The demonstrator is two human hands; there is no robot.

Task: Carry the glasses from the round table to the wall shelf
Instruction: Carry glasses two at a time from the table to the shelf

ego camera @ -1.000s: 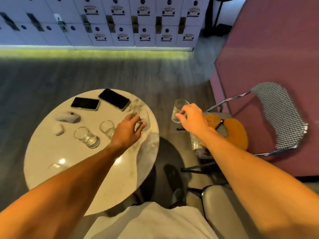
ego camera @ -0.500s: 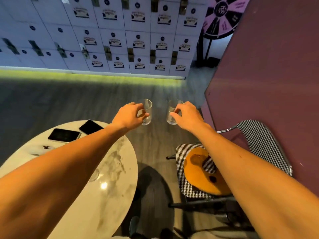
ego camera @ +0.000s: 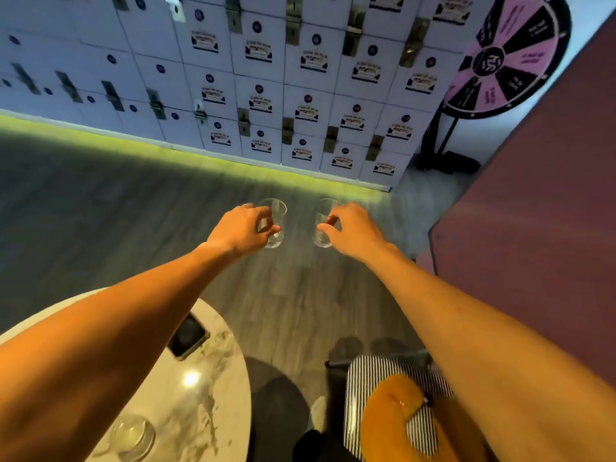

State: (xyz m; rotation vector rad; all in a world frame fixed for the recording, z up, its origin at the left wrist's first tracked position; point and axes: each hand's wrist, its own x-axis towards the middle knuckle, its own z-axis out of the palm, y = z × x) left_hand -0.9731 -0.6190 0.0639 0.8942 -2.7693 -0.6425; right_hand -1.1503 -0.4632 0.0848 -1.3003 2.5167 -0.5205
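A: Starting at the lower left, what sits on the round marble surface (ego camera: 213, 405)?

B: One clear glass left behind (ego camera: 132, 437) near its front edge, and a dark phone (ego camera: 187, 338) farther back, partly hidden under the left forearm.

A: And the left hand (ego camera: 240, 231)?

B: Held out over the grey floor (ego camera: 100, 211), its grip grasping a clear tumbler (ego camera: 276, 225) by the side, fingers curled round it. That glass is upright and off the surface, in the air.

A: Moving right?

B: The right hand (ego camera: 353, 232) has its grip clenched round a second tumbler (ego camera: 324, 225), thumb and fingers pinching near the rim. The two carried glasses hang near each other, apart.

A: Beyond them?

B: A wall of white lockers (ego camera: 283, 95) ahead, a pink and black prize wheel (ego camera: 506, 55) at upper right, a maroon panel (ego camera: 550, 211) on the right, and below it a checked chair (ego camera: 370, 391) with an orange item (ego camera: 396, 428) on the seat
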